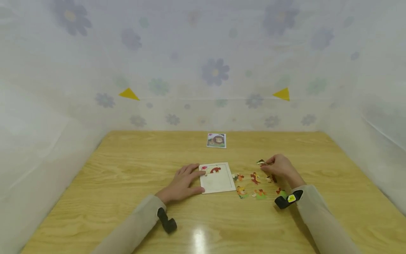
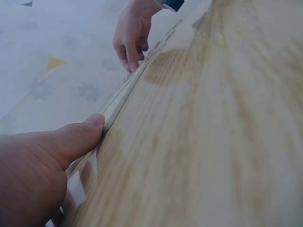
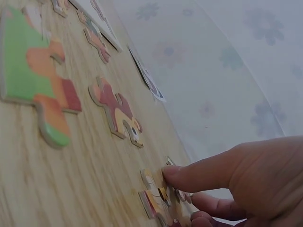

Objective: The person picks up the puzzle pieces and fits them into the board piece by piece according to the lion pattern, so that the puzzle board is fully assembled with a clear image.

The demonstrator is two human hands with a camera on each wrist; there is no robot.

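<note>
A square puzzle board [image 1: 215,182] with a pale frame lies on the table, a pink piece and a red-brown piece fitted along its top. My left hand [image 1: 182,183] rests against the board's left side, fingers spread, with its thumb [image 2: 87,137] on the edge. Right of the board, my right hand [image 1: 281,168] pinches a dark green and white puzzle piece [image 1: 261,162] between thumb and fingers, above the table. Loose pieces lie below and beside it, among them a red-brown piece [image 3: 116,111] and a green and orange piece [image 3: 38,71].
A small picture card [image 1: 216,140] with a lion lies farther back on the wooden table [image 1: 152,148]. Behind the table hangs a pale flowered sheet [image 1: 190,77] with two yellow triangles. More loose pieces [image 1: 260,194] lie right of the board.
</note>
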